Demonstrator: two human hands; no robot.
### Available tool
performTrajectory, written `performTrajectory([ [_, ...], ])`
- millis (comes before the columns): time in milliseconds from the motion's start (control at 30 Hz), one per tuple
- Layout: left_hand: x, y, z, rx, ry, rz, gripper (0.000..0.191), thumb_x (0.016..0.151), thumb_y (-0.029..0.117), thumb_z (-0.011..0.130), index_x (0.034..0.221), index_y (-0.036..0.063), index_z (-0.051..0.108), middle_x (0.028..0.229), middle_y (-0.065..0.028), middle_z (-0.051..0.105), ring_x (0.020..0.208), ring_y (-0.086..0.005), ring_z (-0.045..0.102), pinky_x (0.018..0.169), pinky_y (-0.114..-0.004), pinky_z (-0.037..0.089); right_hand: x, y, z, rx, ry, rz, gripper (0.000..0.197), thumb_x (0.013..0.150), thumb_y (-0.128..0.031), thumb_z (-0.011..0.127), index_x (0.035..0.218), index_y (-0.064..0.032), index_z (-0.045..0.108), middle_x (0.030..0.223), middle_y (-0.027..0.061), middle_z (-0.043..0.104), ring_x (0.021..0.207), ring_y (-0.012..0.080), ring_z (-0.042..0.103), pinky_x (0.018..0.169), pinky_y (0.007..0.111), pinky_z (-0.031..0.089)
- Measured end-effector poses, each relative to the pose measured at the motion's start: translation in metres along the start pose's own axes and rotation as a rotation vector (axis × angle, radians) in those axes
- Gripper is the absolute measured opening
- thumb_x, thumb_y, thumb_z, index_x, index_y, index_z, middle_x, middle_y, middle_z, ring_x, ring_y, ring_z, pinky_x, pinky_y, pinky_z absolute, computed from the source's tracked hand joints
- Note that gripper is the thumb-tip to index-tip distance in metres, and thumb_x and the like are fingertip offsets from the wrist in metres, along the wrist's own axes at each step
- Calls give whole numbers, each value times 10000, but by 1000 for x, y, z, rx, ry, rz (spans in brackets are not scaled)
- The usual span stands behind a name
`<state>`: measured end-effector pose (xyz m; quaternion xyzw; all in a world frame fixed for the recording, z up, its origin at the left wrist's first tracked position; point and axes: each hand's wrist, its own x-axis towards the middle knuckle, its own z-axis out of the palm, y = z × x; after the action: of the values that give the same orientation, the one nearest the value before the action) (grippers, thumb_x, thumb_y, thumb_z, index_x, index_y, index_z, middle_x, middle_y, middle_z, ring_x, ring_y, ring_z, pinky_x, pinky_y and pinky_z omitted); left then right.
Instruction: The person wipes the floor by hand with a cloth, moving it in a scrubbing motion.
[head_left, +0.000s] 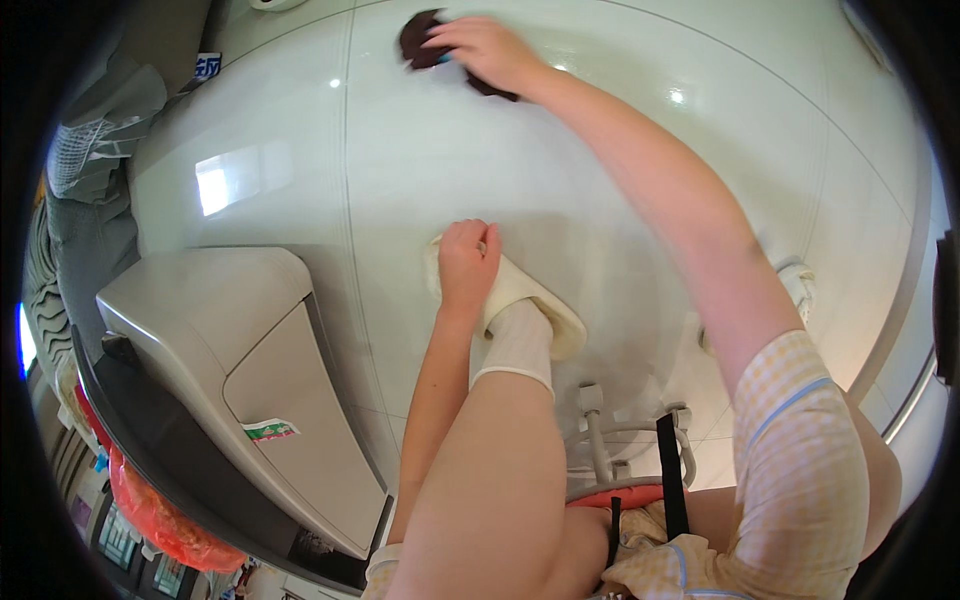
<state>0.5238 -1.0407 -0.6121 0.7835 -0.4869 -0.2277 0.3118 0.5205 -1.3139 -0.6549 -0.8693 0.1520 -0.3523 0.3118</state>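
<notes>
My right hand is stretched far forward over the glossy tiled floor, its fingers on a crumpled dark brown cloth. A second dark part of cloth shows under the wrist, and a small blue spot lies beneath the fingers. My left hand rests with curled fingers over the toe of a cream slipper on my foot. Whether those fingers hold anything cannot be seen. A white sock rises out of the slipper.
At the left stands a light grey cabinet-like bin with a sticker. Grey fabric hangs behind it, and a red plastic bag is at lower left. Below me are a stool's pale legs. Another white slipper shows at right.
</notes>
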Motion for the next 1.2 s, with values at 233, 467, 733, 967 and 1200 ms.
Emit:
performTrajectory([
  [233,-4,-3,0,45,-49,10,292,786,68,594,536,4,457,531,-119,469,535,-296,448,515,-411,352,-27,-64,91,-131,-506,-126,269,812,-218,525,1060,-256,620,1311,-52,469,1264,216,361,1030,387,302],
  [467,-3,-4,1,64,-10,69,310,790,74,601,526,10,451,532,-128,468,527,-290,444,506,-406,344,-134,-49,-38,265,-664,-338,190,693,-127,647,880,-135,673,1086,-14,627,1137,250,484,921,383,415],
  [733,-4,1,-2,43,-23,-14,351,819,73,587,545,-14,385,522,-128,405,518,-280,399,519,-400,334,-148,-42,-126,191,-288,206,259,763,-15,569,973,-132,664,1090,14,619,1059,249,522,918,337,421],
  [967,-2,3,8,25,-29,27,342,802,66,595,532,0,397,512,-114,417,518,-272,398,506,-390,329,-36,69,-55,-215,51,339,205,790,-207,624,934,-69,671,1119,125,604,1162,297,472,983,368,375],
  [1200,-3,1,-4,85,-43,24,331,787,57,601,521,10,410,517,-117,443,523,-284,426,522,-403,348,-67,-10,-5,146,-504,-169,257,704,-153,642,959,-119,643,1188,45,564,1149,278,464,953,397,389],
])
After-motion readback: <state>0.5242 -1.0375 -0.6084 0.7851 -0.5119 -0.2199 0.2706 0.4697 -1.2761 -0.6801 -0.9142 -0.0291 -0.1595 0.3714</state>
